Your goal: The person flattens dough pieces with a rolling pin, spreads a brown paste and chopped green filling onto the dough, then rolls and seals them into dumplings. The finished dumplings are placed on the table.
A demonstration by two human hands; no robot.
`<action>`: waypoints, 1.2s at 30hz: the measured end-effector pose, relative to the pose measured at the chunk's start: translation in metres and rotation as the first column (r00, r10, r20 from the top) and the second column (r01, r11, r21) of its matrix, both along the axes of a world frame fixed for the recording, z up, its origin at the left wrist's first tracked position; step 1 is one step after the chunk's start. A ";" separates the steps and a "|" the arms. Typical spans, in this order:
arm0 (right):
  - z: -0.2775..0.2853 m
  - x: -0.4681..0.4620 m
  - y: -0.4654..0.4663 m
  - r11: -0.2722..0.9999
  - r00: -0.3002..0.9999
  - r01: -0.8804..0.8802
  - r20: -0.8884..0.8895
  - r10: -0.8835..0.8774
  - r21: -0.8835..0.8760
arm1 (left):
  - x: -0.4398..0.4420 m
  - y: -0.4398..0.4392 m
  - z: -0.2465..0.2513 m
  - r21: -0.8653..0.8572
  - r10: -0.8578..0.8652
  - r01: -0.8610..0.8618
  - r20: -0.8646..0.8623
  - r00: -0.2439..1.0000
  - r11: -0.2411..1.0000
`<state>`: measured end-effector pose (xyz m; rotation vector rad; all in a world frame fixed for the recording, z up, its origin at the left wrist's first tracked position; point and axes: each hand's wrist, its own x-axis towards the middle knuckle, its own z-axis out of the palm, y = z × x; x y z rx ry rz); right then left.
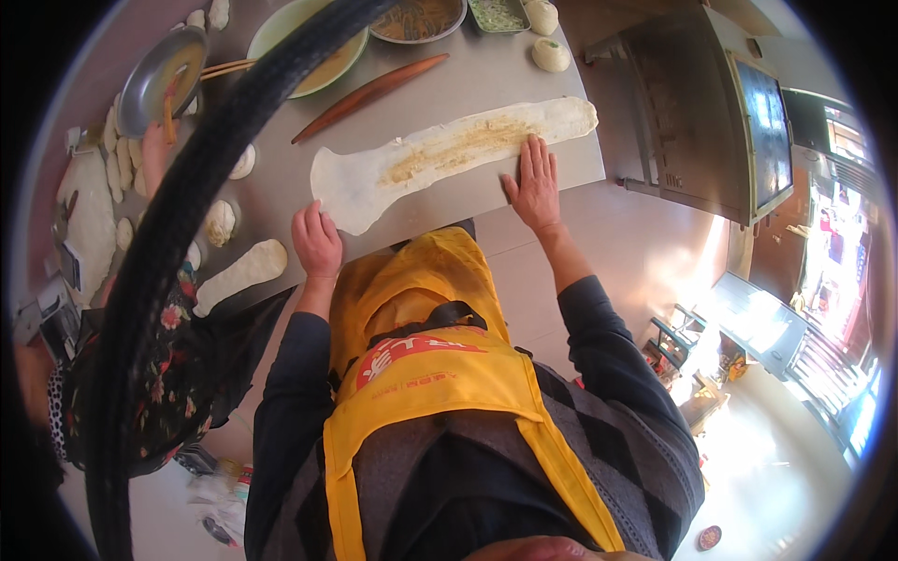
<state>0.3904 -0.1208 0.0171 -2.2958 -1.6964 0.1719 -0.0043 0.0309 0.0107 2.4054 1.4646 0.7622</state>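
Observation:
A long strip of flattened dough [449, 158] lies across the steel table, with a brown paste smeared along its middle. My left hand [317, 240] is at its wide left end, bent fingertips touching the edge; whether they pinch the dough is hidden. Flat and with the thumb spread, my right hand [537, 182] rests its fingertips on the near edge of the strip, towards the right. Beyond the strip lies a tapered wooden rolling pin [370, 98].
At the back stand a pale green bowl [353, 59], a metal bowl of brown filling [419, 19] and a tray of chopped greens [499, 15]. Dough balls [551, 55] sit at the right. Another person's hand [156, 151] holds a brush by a tilted metal bowl [133, 105]. A black cable [168, 203] crosses my view.

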 end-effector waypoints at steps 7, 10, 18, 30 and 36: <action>0.009 -0.131 0.052 0.927 0.903 -0.372 -0.214 0.372 0.040 | 0.028 0.008 -0.001 -0.013 -0.013 0.013 -0.016 1.000 1.000; -0.020 -0.078 0.048 0.877 0.828 -0.471 -0.293 0.478 0.100 | 0.032 0.010 0.001 0.009 -0.023 0.023 -0.024 0.999 1.000; -0.036 0.066 0.046 0.982 0.990 0.138 0.009 -0.140 0.131 | 0.045 0.004 -0.013 0.000 -0.028 0.028 -0.029 0.999 1.000; -0.064 0.104 0.063 0.983 0.988 0.154 -0.024 -0.152 0.105 | 0.067 0.006 -0.049 0.000 -0.039 0.039 -0.043 0.998 0.999; -0.062 0.112 0.063 0.987 0.986 -0.133 -0.085 0.141 0.088 | 0.064 0.010 -0.055 -0.002 -0.059 0.059 -0.040 0.997 0.998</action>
